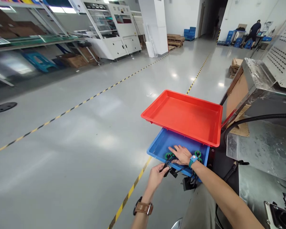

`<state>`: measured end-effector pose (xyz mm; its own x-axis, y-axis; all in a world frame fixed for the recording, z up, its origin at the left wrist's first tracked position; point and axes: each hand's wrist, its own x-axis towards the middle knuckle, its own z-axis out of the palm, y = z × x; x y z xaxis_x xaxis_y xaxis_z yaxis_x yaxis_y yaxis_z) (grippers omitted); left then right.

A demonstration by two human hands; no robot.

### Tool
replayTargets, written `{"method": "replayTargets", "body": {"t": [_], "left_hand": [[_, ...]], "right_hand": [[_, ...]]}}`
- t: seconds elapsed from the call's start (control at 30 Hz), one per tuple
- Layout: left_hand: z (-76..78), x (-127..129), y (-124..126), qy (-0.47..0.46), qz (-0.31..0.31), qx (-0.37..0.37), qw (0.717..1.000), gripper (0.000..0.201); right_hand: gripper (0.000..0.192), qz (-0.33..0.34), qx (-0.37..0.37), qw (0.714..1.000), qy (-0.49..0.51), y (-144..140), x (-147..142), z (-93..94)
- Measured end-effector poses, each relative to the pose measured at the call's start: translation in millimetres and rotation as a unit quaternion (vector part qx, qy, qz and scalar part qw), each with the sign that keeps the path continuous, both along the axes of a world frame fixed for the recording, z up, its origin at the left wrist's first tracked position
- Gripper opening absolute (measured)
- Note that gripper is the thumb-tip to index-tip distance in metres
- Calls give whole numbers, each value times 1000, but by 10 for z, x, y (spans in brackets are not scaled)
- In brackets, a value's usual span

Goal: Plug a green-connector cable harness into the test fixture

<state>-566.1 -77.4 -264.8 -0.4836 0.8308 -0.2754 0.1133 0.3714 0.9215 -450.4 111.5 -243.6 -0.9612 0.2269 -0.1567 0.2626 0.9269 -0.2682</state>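
Note:
Below me sits a blue tray (pixel 160 144), holding green ring-shaped circuit boards (pixel 197 154) with black cables that run over its near edge. My left hand (pixel 156 175) pinches the black cables (pixel 166 164) just outside that edge. Black connector blocks (pixel 188 183) hang from the cable ends. My right hand (pixel 182 155) reaches into the blue tray with its fingers spread, palm down over the cables and beside a green board. Part of that board is hidden under the fingers. A red tray (pixel 189 116) overlaps the far part of the blue one from above.
A metal workbench (pixel 264 178) with a black hose (pixel 264 117) stands close on my right. Yellow-black tape (pixel 131 190) marks the grey floor. White machines (pixel 119 31) and a shelf bench (pixel 38 44) line the left. A person (pixel 254 31) bends at the far right.

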Motion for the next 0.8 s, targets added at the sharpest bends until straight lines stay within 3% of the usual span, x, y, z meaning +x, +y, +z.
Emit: {"method": "replayTargets", "body": {"t": [0.17, 0.3, 0.47, 0.63, 0.8], "left_hand": [[-165, 79, 10, 60, 9, 5, 998, 29], [-376, 175, 16, 117, 30, 4, 993, 31], [-530, 187, -13, 180, 68, -10, 981, 39], [-458, -23, -121, 212, 37, -39, 976, 38], [-216, -220, -295, 228, -23, -68, 971, 35]], "right_hand": [[71, 87, 10, 996, 6, 56, -148, 17], [60, 100, 19, 995, 11, 41, -211, -20], [64, 121, 28, 992, 27, 32, -227, -49], [50, 111, 25, 993, 31, -23, -280, -48], [57, 74, 23, 996, 40, -134, -346, -67]]}}
